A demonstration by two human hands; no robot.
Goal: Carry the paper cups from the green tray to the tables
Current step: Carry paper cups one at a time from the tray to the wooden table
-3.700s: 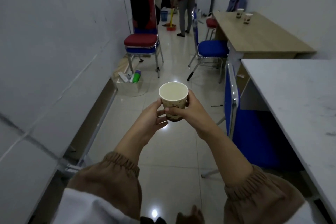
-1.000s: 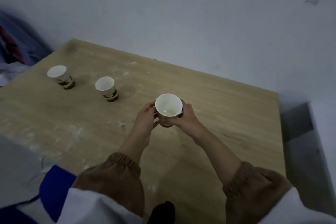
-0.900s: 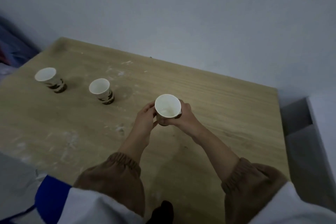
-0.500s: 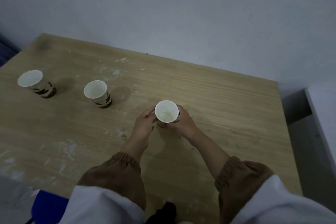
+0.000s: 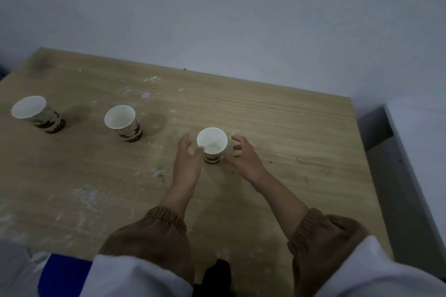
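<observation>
Three patterned paper cups stand upright on a wooden table [image 5: 289, 128]. The nearest cup [image 5: 212, 143] sits at the table's middle, between my hands. My left hand [image 5: 187, 159] is just left of it, fingers straight, the thumb tip near or touching the cup's side. My right hand [image 5: 243, 154] is just right of it, fingers spread and loosely bent, with a gap between them and the cup. A second cup [image 5: 123, 123] and a third cup [image 5: 36, 113] stand further left. The green tray is not in view.
A pale wall [image 5: 217, 19] rises right behind the table. A white table's edge [image 5: 420, 132] shows at the right, across a narrow gap. A blue chair seat [image 5: 62, 275] sits at the lower left. White smears mark the wood.
I walked from the aisle to the wooden table with the cup in both hands. The cup has come down onto the table, and both hands have opened off it.
</observation>
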